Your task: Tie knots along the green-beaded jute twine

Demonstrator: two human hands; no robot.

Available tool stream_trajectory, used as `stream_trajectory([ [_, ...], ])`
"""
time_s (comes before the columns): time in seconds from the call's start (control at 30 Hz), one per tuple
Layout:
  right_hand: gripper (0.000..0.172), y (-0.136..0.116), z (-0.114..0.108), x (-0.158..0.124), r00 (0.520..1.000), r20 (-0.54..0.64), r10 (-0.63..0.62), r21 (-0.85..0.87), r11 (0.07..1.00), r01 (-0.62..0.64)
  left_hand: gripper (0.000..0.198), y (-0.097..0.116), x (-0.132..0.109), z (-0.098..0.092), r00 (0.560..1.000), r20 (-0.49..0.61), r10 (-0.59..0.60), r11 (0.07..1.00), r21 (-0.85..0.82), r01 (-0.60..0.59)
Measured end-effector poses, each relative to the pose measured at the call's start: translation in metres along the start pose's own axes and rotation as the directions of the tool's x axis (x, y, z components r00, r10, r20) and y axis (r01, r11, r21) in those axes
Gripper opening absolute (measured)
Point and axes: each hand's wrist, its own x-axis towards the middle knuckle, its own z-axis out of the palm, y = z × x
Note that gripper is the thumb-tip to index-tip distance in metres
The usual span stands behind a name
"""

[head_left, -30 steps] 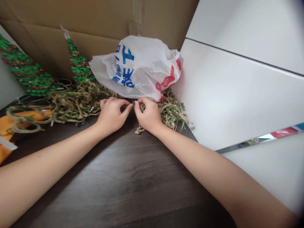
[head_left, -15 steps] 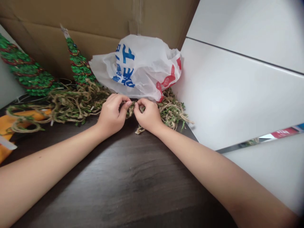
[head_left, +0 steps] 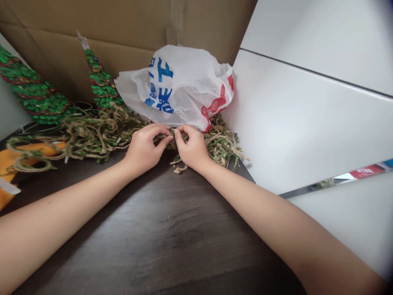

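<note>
A tangled heap of brown twine with small green leaves (head_left: 98, 131) runs along the back of the dark wooden surface (head_left: 159, 229). My left hand (head_left: 147, 143) pinches part of this leafy twine between thumb and forefinger. Close beside it, my right hand (head_left: 192, 147) is also closed on the twine, its fingertips almost meeting those of the left. The exact bit held is small and partly covered by the fingers. A loose twine end (head_left: 180, 169) lies below the right hand. Just behind both hands rests a crumpled white plastic bag (head_left: 190, 82) with blue and red print.
Two green tinsel trees (head_left: 102, 82) with red garlands stand at the back left, before a large cardboard box (head_left: 123, 24). Orange material (head_left: 9, 164) lies at the left edge. White panels (head_left: 307, 114) with a shiny strip (head_left: 331, 180) rise on the right.
My fingertips have shifted slightly on the twine, with the right thumb now more upright. A thin strand shows beside the loose end under the right hand.
</note>
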Motion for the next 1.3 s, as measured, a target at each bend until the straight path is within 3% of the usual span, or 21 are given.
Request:
stream_trajectory([
  [0.13,0.025,0.001,0.0,0.001,1.0,0.005,0.029,-0.009,1.0,-0.029,0.015,0.0,-0.001,0.0,0.998,-0.004,0.063,0.995,0.076,-0.062],
  [0.3,0.026,0.002,0.001,0.004,0.988,-0.018,0.151,0.071,0.986,-0.149,0.019,0.005,-0.004,0.0,0.986,0.116,0.121,0.982,0.132,-0.136],
  [0.37,0.025,0.002,0.002,0.004,0.986,-0.042,0.163,0.083,0.984,-0.159,0.02,0.006,-0.004,0.0,0.988,0.088,0.124,0.985,0.112,-0.134],
  [0.47,0.025,0.002,0.002,0.004,0.986,-0.061,0.153,0.083,0.986,-0.148,0.018,0.007,-0.004,-0.001,0.997,0.032,0.067,0.994,0.088,-0.07],
  [0.6,0.022,0.0,0.002,0.003,0.995,-0.025,0.092,0.056,0.994,-0.091,0.013,0.0,-0.001,0.0,0.993,-0.038,-0.11,0.993,0.045,0.112],
  [0.77,0.019,0.0,0.001,0.002,0.998,0.014,0.066,-0.007,0.998,-0.066,0.032,-0.013,0.004,0.003,0.959,-0.035,-0.28,0.94,-0.213,0.267],
  [0.93,0.015,0.004,0.002,0.002,0.997,0.034,0.075,-0.002,0.997,-0.075,0.025,-0.01,0.004,0.002,0.961,0.076,-0.265,0.946,-0.17,0.275],
  [1.03,0.014,0.004,0.002,0.002,0.995,0.059,0.083,0.003,0.997,-0.083,0.022,-0.004,0.005,0.0,0.963,0.081,-0.256,0.948,-0.174,0.266],
  [1.3,0.018,0.002,0.0,0.002,0.99,0.134,0.043,-0.036,0.999,-0.038,0.019,0.009,0.01,-0.003,0.905,0.113,-0.409,0.89,-0.171,0.424],
])
